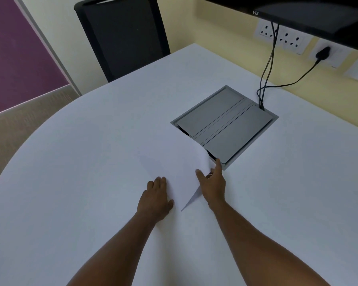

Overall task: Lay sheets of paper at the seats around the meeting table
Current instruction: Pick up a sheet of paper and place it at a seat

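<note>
Left hand (156, 198) flat, fingers together on paper (180, 172). Right hand (213, 182) pinches its far-right edge. No sheet by far chair (122, 36) yet; lots left.

Yellow wall (215, 27) — black chair (122, 36)

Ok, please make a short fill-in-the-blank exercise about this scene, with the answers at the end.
1. The left hand lies flat on the ____ paper.
2. The right hand lifts the paper's edge beside the grey ____ box set into the table.
3. Behind the table stands a ____ chair.
4. Black cables run down into the box's ____ corner.

Answers: white; cable; black; far
</note>
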`<state>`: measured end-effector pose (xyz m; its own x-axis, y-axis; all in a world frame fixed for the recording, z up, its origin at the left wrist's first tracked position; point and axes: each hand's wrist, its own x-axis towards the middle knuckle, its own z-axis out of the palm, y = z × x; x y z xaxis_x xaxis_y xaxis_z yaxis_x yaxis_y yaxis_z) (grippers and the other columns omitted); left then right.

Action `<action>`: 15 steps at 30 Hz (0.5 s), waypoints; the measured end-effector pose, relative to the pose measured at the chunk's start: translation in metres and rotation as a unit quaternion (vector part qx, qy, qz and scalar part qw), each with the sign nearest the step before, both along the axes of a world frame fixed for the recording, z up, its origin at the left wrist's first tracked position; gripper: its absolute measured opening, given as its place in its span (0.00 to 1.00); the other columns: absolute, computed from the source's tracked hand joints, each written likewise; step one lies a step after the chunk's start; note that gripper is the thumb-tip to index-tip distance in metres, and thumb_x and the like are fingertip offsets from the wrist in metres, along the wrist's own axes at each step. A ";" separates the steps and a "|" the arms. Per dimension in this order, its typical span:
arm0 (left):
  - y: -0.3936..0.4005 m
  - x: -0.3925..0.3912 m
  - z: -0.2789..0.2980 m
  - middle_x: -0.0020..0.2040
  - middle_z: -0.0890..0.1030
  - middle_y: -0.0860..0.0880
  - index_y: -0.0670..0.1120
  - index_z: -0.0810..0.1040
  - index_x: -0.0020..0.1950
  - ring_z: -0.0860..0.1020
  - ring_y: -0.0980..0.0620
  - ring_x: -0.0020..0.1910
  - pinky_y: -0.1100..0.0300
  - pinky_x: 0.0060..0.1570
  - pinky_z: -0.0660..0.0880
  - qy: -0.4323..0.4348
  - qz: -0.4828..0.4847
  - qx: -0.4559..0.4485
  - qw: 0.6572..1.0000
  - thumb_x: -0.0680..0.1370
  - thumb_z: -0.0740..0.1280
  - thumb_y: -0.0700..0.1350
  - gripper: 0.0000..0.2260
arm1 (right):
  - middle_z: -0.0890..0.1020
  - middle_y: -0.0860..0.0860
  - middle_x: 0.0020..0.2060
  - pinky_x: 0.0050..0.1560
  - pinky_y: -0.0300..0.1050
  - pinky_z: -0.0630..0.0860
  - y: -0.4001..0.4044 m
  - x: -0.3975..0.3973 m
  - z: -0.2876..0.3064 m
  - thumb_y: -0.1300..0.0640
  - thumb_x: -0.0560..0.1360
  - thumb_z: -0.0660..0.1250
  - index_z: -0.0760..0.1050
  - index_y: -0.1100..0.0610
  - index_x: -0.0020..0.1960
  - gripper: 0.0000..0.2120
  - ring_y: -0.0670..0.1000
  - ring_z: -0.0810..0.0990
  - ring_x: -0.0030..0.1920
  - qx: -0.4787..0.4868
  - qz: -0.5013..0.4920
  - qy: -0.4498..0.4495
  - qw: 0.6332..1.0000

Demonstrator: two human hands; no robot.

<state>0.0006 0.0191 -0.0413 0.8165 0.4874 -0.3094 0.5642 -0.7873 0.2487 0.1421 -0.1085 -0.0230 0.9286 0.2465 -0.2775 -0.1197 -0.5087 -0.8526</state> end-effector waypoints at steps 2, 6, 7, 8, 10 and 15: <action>0.000 0.000 0.000 0.77 0.59 0.47 0.43 0.52 0.79 0.62 0.45 0.72 0.52 0.63 0.72 -0.001 0.002 -0.004 1.000 0.77 0.65 0.56 0.37 | 0.78 0.44 0.42 0.57 0.49 0.77 0.005 -0.007 0.001 0.52 0.75 0.72 0.49 0.52 0.80 0.43 0.46 0.79 0.44 0.075 -0.065 0.073 0.992; -0.001 0.000 0.000 0.78 0.58 0.47 0.43 0.52 0.79 0.63 0.44 0.71 0.51 0.63 0.72 -0.001 0.008 -0.010 1.000 0.76 0.65 0.56 0.37 | 0.77 0.45 0.57 0.66 0.52 0.74 0.013 -0.018 -0.002 0.53 0.75 0.73 0.59 0.57 0.77 0.37 0.51 0.78 0.59 0.190 -0.185 0.207 0.942; -0.002 0.000 0.000 0.78 0.59 0.47 0.43 0.52 0.79 0.63 0.44 0.71 0.51 0.63 0.71 -0.003 0.010 -0.012 1.000 0.76 0.65 0.56 0.37 | 0.79 0.46 0.57 0.64 0.54 0.76 0.013 -0.020 -0.005 0.54 0.75 0.73 0.68 0.58 0.72 0.28 0.53 0.80 0.58 0.180 -0.188 0.208 0.943; -0.002 0.000 -0.001 0.78 0.59 0.47 0.43 0.52 0.79 0.63 0.44 0.71 0.51 0.64 0.71 -0.005 0.012 -0.012 1.000 0.76 0.65 0.55 0.37 | 0.83 0.49 0.54 0.61 0.55 0.79 0.013 -0.023 -0.008 0.56 0.75 0.72 0.77 0.58 0.62 0.17 0.54 0.82 0.54 0.156 -0.174 0.195 0.952; -0.001 0.001 -0.002 0.78 0.59 0.47 0.43 0.52 0.79 0.63 0.44 0.72 0.51 0.64 0.71 -0.008 0.013 -0.013 1.000 0.76 0.65 0.56 0.37 | 0.86 0.53 0.44 0.54 0.55 0.82 0.011 -0.029 -0.011 0.59 0.75 0.70 0.81 0.59 0.47 0.03 0.57 0.84 0.47 0.102 -0.143 0.172 0.969; 0.004 0.005 0.005 0.81 0.50 0.46 0.48 0.50 0.80 0.59 0.40 0.75 0.47 0.67 0.69 -0.038 0.031 -0.063 0.997 0.77 0.65 0.58 0.38 | 0.84 0.49 0.36 0.44 0.49 0.81 -0.001 -0.022 -0.009 0.63 0.75 0.67 0.78 0.60 0.40 0.06 0.55 0.81 0.40 0.097 -0.130 0.158 0.974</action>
